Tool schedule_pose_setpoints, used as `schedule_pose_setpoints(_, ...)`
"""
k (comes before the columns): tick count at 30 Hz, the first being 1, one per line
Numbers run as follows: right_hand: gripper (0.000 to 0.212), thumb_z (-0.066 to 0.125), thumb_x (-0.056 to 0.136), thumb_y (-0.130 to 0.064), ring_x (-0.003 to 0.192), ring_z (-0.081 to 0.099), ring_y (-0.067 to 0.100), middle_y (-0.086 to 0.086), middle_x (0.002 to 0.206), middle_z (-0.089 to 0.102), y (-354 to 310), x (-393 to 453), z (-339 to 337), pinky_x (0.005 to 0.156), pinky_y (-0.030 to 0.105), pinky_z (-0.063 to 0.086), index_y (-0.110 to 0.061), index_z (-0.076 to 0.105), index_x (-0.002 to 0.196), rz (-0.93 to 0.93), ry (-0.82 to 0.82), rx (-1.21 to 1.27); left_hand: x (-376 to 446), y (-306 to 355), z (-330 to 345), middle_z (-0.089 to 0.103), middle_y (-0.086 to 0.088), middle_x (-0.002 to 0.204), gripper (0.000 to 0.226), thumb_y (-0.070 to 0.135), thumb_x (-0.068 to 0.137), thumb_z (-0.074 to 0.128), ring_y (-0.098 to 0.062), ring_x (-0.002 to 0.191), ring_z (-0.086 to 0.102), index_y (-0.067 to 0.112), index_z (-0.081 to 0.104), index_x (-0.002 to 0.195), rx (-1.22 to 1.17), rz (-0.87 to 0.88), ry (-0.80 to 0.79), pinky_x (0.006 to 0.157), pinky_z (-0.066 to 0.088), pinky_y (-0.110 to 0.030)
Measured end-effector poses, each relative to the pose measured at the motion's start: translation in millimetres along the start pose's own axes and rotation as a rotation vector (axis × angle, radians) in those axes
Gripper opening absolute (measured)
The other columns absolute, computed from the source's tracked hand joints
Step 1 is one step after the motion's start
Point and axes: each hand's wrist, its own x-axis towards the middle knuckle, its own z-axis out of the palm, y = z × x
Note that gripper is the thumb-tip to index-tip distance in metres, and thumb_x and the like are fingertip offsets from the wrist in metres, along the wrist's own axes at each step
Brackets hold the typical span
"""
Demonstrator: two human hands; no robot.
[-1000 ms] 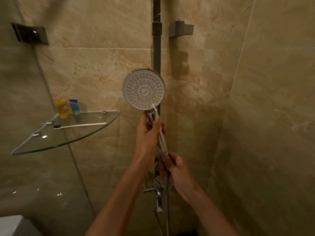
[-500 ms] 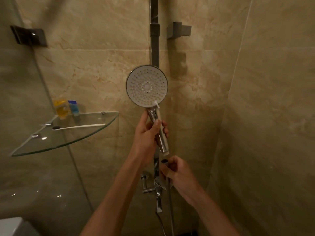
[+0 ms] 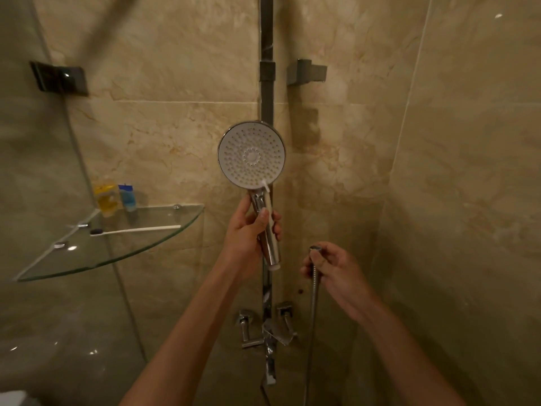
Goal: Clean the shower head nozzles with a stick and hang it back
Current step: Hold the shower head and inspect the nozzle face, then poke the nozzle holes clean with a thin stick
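Glass corner shelf [image 3: 164, 238]: at 9 o'clock, fixed to the marble wall by small metal studs.
Toothbrush [image 3: 134, 230]: lies flat on the shelf, dark bristle end toward the left.
Yellow bottle [image 3: 106, 197]: at the shelf's back corner, against the wall.
Blue-capped bottle [image 3: 127, 197]: just beside the yellow one, on its right.
Tap fitting [image 3: 268, 332]: chrome, at 6 o'clock.
Square wall bracket [image 3: 307, 75]: at 12 o'clock, right of the vertical rail [image 3: 267, 48].
Dark clamp [image 3: 58, 79]: at 10 o'clock, on the glass panel.
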Motion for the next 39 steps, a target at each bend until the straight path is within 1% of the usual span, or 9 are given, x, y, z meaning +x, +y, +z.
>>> schedule_pose_setpoints(5,0.013,0.057,0.099,-0.014,0.092,0.071,0.02,0.003,0.094,0.077,-40,34,-3,0.088,0.04,0.052,-0.014,0.065,0.11,-0.115,0.011,-0.158,13,8,-3,0.062,-0.01,0.081,0.05,-0.001,0.099,0.044,-0.021,0.068,0.058,0.02,0.043,0.145,0.04,0.014,0.036,0.069,0.051,-0.038)
schedule_pose_setpoints(9,0.011,0.06,0.098,-0.024,0.088,0.071,0.008,-0.003,0.096,0.078,-80,68,-7,0.075,0.03,0.05,-0.022,0.068,0.106,-0.197,0.055,-0.284,28,18,-8,0.06,-0.012,0.083,0.051,-0.002,0.099,0.044,-0.023,0.071,0.056,0.022,0.045,0.144,0.059,0.013,0.055,0.071,0.049,-0.039)
schedule_pose_setpoints(12,0.01,0.063,0.096,-0.025,0.084,0.068,0.012,-0.002,0.092,0.075,-112,95,-10,0.074,0.031,0.053,-0.023,0.071,0.101,-0.27,0.088,-0.301,43,26,-15,0.061,-0.012,0.084,0.049,-0.002,0.099,0.045,-0.023,0.07,0.057,0.023,0.05,0.141,0.067,0.025,0.062,0.069,0.05,-0.038)
schedule_pose_setpoints(20,0.023,0.063,0.096,-0.02,0.077,0.056,0.016,-0.001,0.087,0.066,-198,166,-15,0.065,0.03,0.043,-0.01,0.072,0.116,-0.418,0.205,-0.367,85,57,-24,0.063,-0.012,0.081,0.043,-0.002,0.099,0.044,-0.023,0.065,0.06,0.029,0.066,0.12,0.082,0.097,0.053,0.062,0.052,-0.037)
schedule_pose_setpoints(24,0.023,0.062,0.097,-0.012,0.061,0.047,0.013,0.005,0.075,0.06,-241,195,-8,0.054,0.024,0.039,0.005,0.07,0.11,-0.486,0.264,-0.362,99,69,-24,0.064,-0.01,0.082,0.042,0.0,0.099,0.045,-0.022,0.066,0.06,0.031,0.068,0.117,0.111,0.118,0.036,0.063,0.052,-0.038)
schedule_pose_setpoints(28,0.023,0.059,0.098,-0.009,0.059,0.045,0.015,0.011,0.072,0.053,-279,217,3,0.054,0.025,0.041,0.012,0.068,0.101,-0.549,0.255,-0.401,110,77,-20,0.065,-0.009,0.082,0.042,0.0,0.099,0.045,-0.022,0.068,0.061,0.029,0.063,0.125,0.137,0.132,0.027,0.065,0.053,-0.037)
schedule_pose_setpoints(32,0.026,0.057,0.1,-0.018,0.059,0.046,0.013,0.01,0.081,0.055,-310,238,11,0.054,0.026,0.044,0.004,0.067,0.11,-0.528,0.299,-0.408,117,80,-14,0.065,-0.009,0.08,0.043,0.0,0.1,0.044,-0.023,0.069,0.06,0.029,0.065,0.122,0.134,0.134,0.025,0.066,0.052,-0.039)
schedule_pose_setpoints(34,0.026,0.056,0.101,-0.02,0.057,0.045,0.011,0.005,0.074,0.053,-320,248,15,0.054,0.024,0.044,0.002,0.067,0.11,-0.537,0.288,-0.426,119,81,-11,0.065,-0.009,0.079,0.044,-0.001,0.1,0.043,-0.023,0.068,0.06,0.03,0.065,0.122,0.124,0.129,0.028,0.065,0.052,-0.038)
schedule_pose_setpoints(39,0.022,0.055,0.101,-0.016,0.058,0.045,0.014,0.004,0.065,0.049,-330,260,27,0.058,0.029,0.046,-0.004,0.065,0.085,-0.587,0.206,-0.509,123,82,-11,0.066,-0.009,0.08,0.046,0.0,0.099,0.045,-0.023,0.069,0.061,0.033,0.065,0.124,0.117,0.116,0.036,0.066,0.053,-0.038)
